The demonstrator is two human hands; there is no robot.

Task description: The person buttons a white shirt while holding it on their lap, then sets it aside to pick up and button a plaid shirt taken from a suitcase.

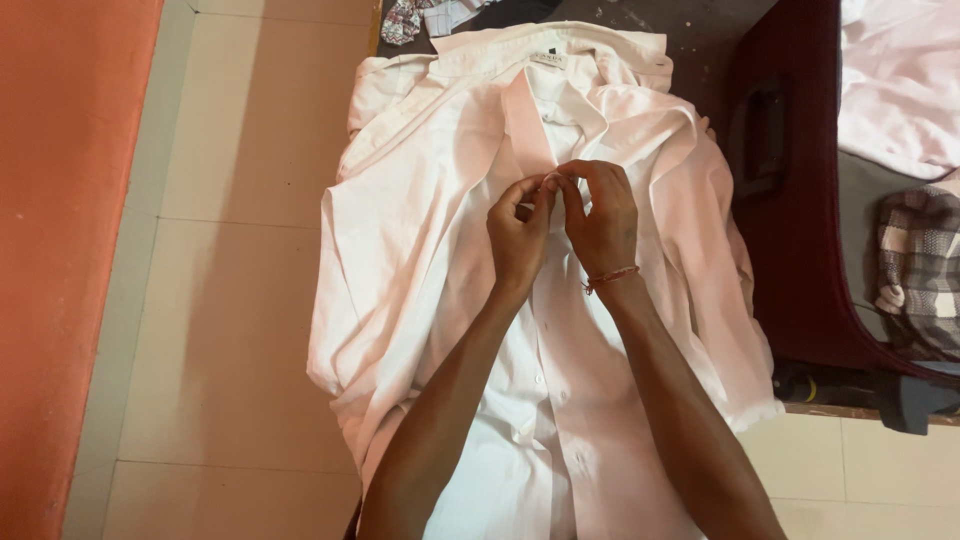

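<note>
Pale pink cotton-looking dress shirt [420,230] fills the middle of the head view, laid front-up on a small surface w/ the collar [545,50] at the far end and the tails hanging toward the camera. It's rumpled — sleeves bunched at both sides, fabric drooping over the edges.

Both hands meet at the front placket, just below the collar. Left hand [518,238] has thumb and forefinger pinched on the edge of the fabric; right hand [603,218] is curled in from the other side, fingertips pinching the same spot, so the two hands touch at the fingertips. Looks like they're on a button up there, but the button itself is hidden behind the fingers, can't tell for sure. A thin reddish thread bracelet [610,277] sits on the right wrist. Lower down the placket a few small white buttons [539,379] show between the forearms.

Around it: cream floor tiles [240,330] on the left, an orange-red band [60,250] along the far left edge. Right side has a dark maroon suitcase [790,250], and further right a checked cloth [920,260] w/ another pale pink garment [895,80] above it.
</note>
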